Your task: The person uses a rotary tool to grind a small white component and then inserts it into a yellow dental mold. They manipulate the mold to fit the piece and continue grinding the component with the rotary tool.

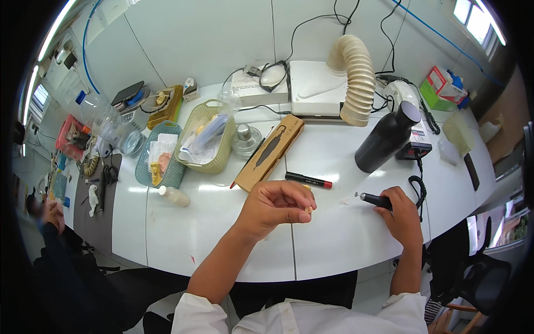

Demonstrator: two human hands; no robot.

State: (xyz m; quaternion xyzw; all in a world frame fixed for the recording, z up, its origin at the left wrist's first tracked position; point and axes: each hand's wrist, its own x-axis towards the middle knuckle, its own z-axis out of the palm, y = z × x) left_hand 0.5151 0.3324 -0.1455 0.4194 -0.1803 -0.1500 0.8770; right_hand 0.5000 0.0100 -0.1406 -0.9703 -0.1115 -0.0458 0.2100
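My left hand [272,205] is closed, its thumb and fingertips pinching a small tooth-coloured piece [308,210] above the table. Most of that piece is covered by the fingers. My right hand [403,214] wraps around a black rotary handpiece [376,200], whose thin metal tip with a small disc points left toward my left hand. A gap separates the tip from the piece. Just beyond my left hand lies a black marker pen with a red end [308,180]. A long cardboard box [271,151] lies behind the left hand, and a black bottle [384,139] stands beyond the right.
Left of the box are a glass jar [246,142], a green basket [222,153], a blue basket [146,177] and a small white bottle [174,196]. A ribbed hose [359,83] bends down at the back. A coiled cord [418,192] hangs by the control box. Another person's hand [54,214] is far left.
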